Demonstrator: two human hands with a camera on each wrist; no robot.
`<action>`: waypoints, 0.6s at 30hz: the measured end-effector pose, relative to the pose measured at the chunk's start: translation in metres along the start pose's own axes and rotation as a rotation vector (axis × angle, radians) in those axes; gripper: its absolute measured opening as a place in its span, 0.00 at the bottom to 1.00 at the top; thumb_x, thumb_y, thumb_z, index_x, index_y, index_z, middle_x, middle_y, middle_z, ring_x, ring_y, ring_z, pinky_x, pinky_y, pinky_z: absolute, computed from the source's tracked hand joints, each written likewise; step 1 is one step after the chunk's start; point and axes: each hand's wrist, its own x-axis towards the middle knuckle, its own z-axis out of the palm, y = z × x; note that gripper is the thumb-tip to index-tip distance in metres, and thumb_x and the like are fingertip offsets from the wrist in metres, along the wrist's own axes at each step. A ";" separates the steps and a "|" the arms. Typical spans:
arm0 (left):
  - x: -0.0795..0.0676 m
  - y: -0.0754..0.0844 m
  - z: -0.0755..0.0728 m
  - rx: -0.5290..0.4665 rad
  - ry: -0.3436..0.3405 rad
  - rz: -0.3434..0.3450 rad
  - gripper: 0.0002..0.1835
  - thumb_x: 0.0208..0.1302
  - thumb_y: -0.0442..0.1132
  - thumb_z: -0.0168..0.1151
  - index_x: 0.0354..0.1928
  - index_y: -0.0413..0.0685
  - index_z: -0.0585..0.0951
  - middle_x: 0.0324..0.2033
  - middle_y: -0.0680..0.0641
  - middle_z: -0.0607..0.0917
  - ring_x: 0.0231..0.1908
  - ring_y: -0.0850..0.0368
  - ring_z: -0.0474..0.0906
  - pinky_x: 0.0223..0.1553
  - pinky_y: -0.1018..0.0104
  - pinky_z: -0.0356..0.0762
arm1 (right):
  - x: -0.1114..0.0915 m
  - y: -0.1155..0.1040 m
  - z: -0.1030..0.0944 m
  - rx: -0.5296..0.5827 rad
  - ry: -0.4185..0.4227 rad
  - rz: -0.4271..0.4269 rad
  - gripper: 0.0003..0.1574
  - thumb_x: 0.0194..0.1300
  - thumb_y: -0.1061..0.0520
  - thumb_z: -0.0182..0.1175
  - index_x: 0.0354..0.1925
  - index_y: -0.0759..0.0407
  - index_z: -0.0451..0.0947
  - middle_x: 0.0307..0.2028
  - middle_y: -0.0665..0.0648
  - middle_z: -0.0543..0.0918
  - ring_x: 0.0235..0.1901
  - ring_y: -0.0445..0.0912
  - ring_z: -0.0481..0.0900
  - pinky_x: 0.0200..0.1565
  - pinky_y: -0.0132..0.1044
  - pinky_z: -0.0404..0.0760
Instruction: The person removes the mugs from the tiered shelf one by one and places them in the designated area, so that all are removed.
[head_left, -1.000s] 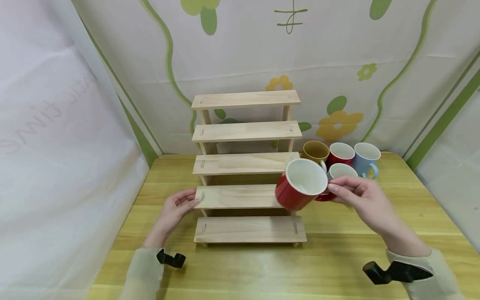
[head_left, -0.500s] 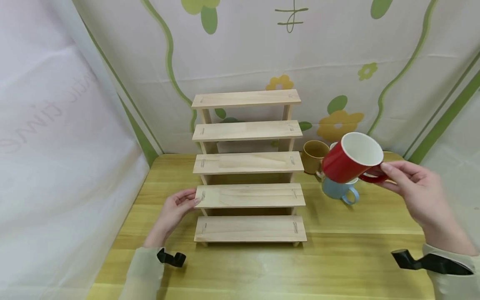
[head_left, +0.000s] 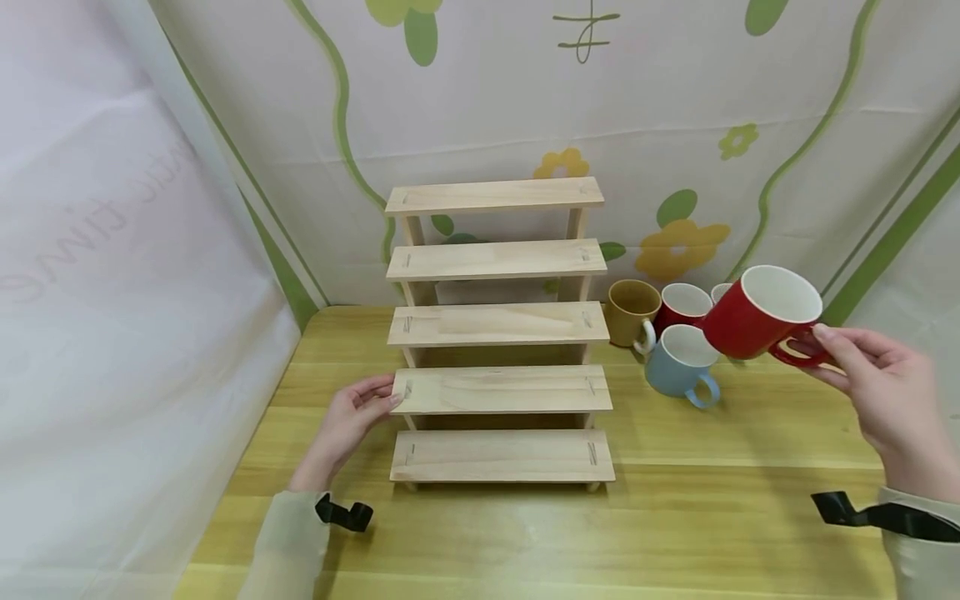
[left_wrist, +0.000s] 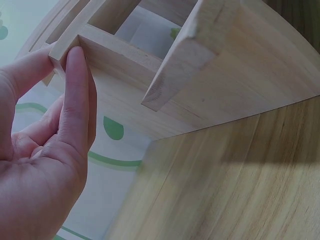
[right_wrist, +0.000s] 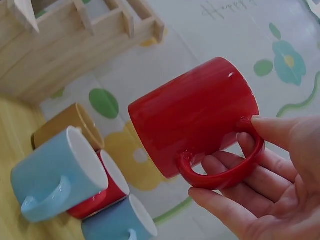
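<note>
My right hand point(head_left: 892, 387) holds a red mug point(head_left: 763, 310) by its handle, in the air above the right part of the table. The mug is tilted, its white inside facing up in the head view. In the right wrist view, thumb and fingers grip the red handle point(right_wrist: 225, 177). My left hand point(head_left: 352, 421) pinches the left end of the second-lowest board of a five-step wooden shelf point(head_left: 501, 392). The left wrist view shows thumb and fingertips on the board's corner point(left_wrist: 65, 52). Below and left of the held mug stands a light blue mug point(head_left: 681, 367).
Behind the light blue mug stand a mustard mug point(head_left: 626, 321) with a white handle and another red mug point(head_left: 678, 307). A further blue mug point(right_wrist: 117, 222) is mostly hidden in the head view. A printed cloth point(head_left: 480, 100) hangs behind the wooden table point(head_left: 712, 517).
My right hand has carried the red mug rightward and up, from in front of the shelf's right end to beyond the light blue mug. The left hand stays on the board.
</note>
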 end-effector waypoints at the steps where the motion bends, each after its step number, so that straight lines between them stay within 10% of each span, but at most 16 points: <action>1: 0.000 0.000 0.000 -0.001 0.001 -0.001 0.25 0.69 0.30 0.66 0.64 0.26 0.72 0.49 0.40 0.81 0.44 0.56 0.82 0.50 0.55 0.84 | 0.000 0.002 -0.003 -0.035 0.011 0.019 0.07 0.71 0.59 0.64 0.42 0.60 0.86 0.38 0.46 0.86 0.36 0.34 0.85 0.32 0.26 0.84; 18: -0.001 0.001 0.000 -0.019 -0.010 0.012 0.25 0.69 0.28 0.65 0.65 0.25 0.71 0.47 0.41 0.81 0.41 0.58 0.82 0.52 0.51 0.83 | -0.006 0.050 -0.034 -0.077 0.090 0.157 0.08 0.71 0.54 0.65 0.36 0.57 0.86 0.33 0.42 0.86 0.33 0.32 0.84 0.28 0.27 0.85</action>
